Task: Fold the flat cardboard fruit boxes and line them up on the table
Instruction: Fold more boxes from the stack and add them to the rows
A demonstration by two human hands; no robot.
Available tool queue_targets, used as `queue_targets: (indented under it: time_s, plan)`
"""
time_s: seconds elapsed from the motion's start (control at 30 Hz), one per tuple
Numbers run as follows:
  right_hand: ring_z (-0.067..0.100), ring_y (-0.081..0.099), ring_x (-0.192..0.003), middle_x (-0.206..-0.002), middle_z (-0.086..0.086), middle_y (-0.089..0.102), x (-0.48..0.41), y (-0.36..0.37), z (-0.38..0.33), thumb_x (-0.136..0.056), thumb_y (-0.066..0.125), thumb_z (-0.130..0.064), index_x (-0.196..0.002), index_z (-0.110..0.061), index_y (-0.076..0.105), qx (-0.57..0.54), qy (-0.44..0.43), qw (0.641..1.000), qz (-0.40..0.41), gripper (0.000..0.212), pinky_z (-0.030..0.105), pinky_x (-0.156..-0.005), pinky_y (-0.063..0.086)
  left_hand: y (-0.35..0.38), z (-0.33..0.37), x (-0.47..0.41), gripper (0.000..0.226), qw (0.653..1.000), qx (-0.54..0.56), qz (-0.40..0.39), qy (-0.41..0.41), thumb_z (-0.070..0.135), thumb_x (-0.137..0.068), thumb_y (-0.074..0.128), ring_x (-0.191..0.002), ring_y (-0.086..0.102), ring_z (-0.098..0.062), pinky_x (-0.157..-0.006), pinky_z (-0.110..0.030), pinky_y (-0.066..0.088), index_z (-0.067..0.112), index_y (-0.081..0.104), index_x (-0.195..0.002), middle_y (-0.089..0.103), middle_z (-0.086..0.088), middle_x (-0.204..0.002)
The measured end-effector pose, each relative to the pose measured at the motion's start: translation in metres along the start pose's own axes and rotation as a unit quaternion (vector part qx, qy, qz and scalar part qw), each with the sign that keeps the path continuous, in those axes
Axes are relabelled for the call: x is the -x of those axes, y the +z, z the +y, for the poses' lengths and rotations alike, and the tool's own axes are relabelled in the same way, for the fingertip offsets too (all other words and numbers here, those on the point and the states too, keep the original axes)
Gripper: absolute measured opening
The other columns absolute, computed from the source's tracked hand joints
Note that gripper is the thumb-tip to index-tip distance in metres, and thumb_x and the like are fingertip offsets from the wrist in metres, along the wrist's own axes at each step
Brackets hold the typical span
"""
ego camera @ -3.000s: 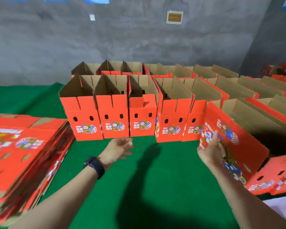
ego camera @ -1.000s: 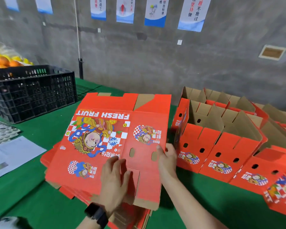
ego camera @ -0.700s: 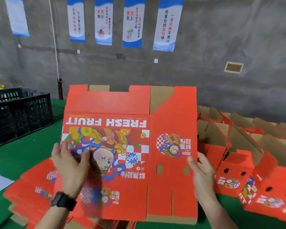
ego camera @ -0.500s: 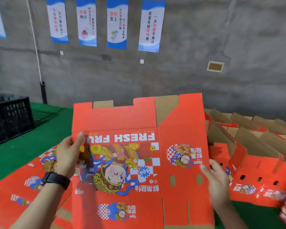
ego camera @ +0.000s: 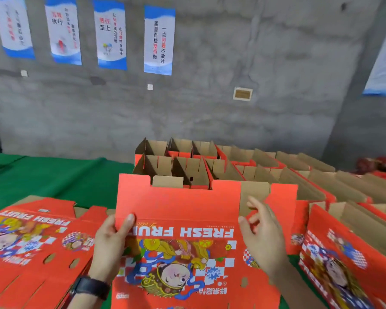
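Two rows of folded boxes (ego camera: pixel 187 170) stand lined up on the table (ego camera: pixel 54 175) – a fair part done, but a stack (ego camera: pixel 31 241) of flats lies at the left, so plenty is left. One flat (ego camera: pixel 178 210) is held upright before the rows, not yet folded. The left hand (ego camera: pixel 108 246) pinches its left edge, thumb in front – the right hand (ego camera: pixel 261 239) is at its right fold, fingers loosely spread, gripping nothing

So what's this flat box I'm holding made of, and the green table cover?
The flat box looks like cardboard: matte red print outside, bare brown board on its top tabs. The green table cover seems matte cloth or felt, judging by its soft creases; weave too blurred to tell.
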State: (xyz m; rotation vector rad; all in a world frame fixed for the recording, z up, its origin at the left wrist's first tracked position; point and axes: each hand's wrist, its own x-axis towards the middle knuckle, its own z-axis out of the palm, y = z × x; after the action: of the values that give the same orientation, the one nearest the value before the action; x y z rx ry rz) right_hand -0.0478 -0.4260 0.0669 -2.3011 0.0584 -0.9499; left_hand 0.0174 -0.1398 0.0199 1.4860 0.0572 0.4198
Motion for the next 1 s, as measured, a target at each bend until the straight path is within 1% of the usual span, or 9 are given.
queue_targets:
  time_s: [0.1,0.23,0.37,0.5,0.6,0.67,0.73,0.83,1.0]
  plan:
    - [0.017,0.06,-0.094,-0.115,-0.002,0.058,-0.008,-0.012,0.005,-0.088,0.066,-0.025,-0.131,-0.016,0.049,-0.001,0.091,0.994,-0.062,0.047,0.026,-0.081,0.041,0.014,0.002,0.021,0.013,1.0,0.022,-0.016,-0.011,0.025,-0.091,0.061,-0.064,0.064,-0.017,-0.058,-0.039,0.054,0.016,0.061,-0.082,0.069,-0.004,-0.075]
    - [0.029,0.065,-0.068,-0.072,0.009,0.058,-0.011,-0.03,0.013,-0.09,0.062,-0.034,-0.09,-0.012,0.053,0.001,0.121,0.981,-0.151,0.023,0.036,-0.061,0.047,0.025,-0.001,0.034,0.009,1.0,0.018,-0.008,0.014,0.021,-0.089,0.063,-0.065,0.062,-0.014,-0.063,-0.032,0.054,0.014,0.064,-0.084,0.07,0.004,-0.07]
    - [0.015,0.068,-0.052,-0.071,0.01,0.069,-0.009,-0.038,0.024,-0.099,0.045,-0.037,-0.104,-0.015,0.048,-0.033,0.147,0.954,-0.258,0.023,0.029,-0.049,0.053,0.031,-0.011,0.04,0.005,0.999,0.023,0.008,0.021,0.013,-0.088,0.065,-0.074,0.061,-0.023,-0.066,-0.036,0.051,0.018,0.064,-0.085,0.07,-0.001,-0.076]
    - [0.021,0.07,-0.056,-0.062,0.015,0.07,-0.006,-0.042,0.037,-0.1,0.031,-0.046,-0.093,-0.017,0.04,-0.047,0.175,0.936,-0.301,0.031,0.032,-0.063,0.058,0.027,-0.009,0.039,0.048,0.991,0.125,-0.05,0.004,-0.008,-0.085,0.058,-0.096,0.065,-0.012,-0.073,-0.021,0.056,0.029,0.06,-0.116,0.07,0.005,-0.108]
    - [0.018,0.068,-0.052,-0.058,0.011,0.069,-0.005,-0.044,0.043,-0.1,0.029,-0.048,-0.092,-0.018,0.044,-0.039,0.16,0.949,-0.27,0.035,0.028,-0.061,0.055,0.021,-0.002,0.032,0.045,0.981,0.163,-0.1,0.009,-0.017,-0.079,0.054,-0.1,0.061,-0.023,-0.075,-0.027,0.056,0.022,0.061,-0.1,0.068,-0.01,-0.11]
    - [0.014,0.067,-0.05,-0.06,0.01,0.067,-0.004,-0.045,0.048,-0.099,0.03,-0.05,-0.099,-0.017,0.05,-0.024,0.135,0.963,-0.233,0.038,0.032,-0.069,0.054,0.019,0.006,0.028,0.039,0.974,0.178,-0.137,-0.003,-0.019,-0.077,0.051,-0.094,0.057,-0.027,-0.075,-0.033,0.051,0.017,0.057,-0.09,0.062,-0.018,-0.104]
    - [0.011,0.066,-0.05,-0.06,0.008,0.065,-0.001,-0.046,0.05,-0.097,0.034,-0.052,-0.1,-0.022,0.053,-0.039,0.115,0.971,-0.207,0.036,0.034,-0.07,0.054,0.019,0.013,0.026,0.035,0.971,0.163,-0.175,-0.005,-0.022,-0.076,0.047,-0.092,0.055,-0.029,-0.08,-0.039,0.045,0.009,0.054,-0.091,0.059,-0.021,-0.102]
    - [0.007,0.066,-0.055,-0.061,-0.007,0.066,0.005,-0.049,0.047,-0.088,0.041,-0.063,-0.099,-0.03,0.057,-0.087,0.09,0.974,-0.188,0.038,0.027,-0.058,0.051,0.022,0.018,0.028,0.034,0.976,0.097,-0.196,-0.002,-0.02,-0.078,0.047,-0.085,0.06,-0.033,-0.082,-0.047,0.044,0.003,0.06,-0.099,0.066,-0.022,-0.095]
    - [0.018,0.054,-0.05,-0.052,0.003,0.046,0.013,-0.054,0.048,-0.074,0.041,-0.071,-0.079,-0.005,0.054,-0.11,0.083,0.985,-0.106,0.067,0.043,-0.055,0.045,0.017,0.036,0.03,0.005,0.967,0.017,-0.252,-0.033,0.003,-0.073,0.066,-0.071,0.063,-0.033,-0.061,-0.029,0.05,-0.002,0.065,-0.073,0.071,-0.016,-0.078]
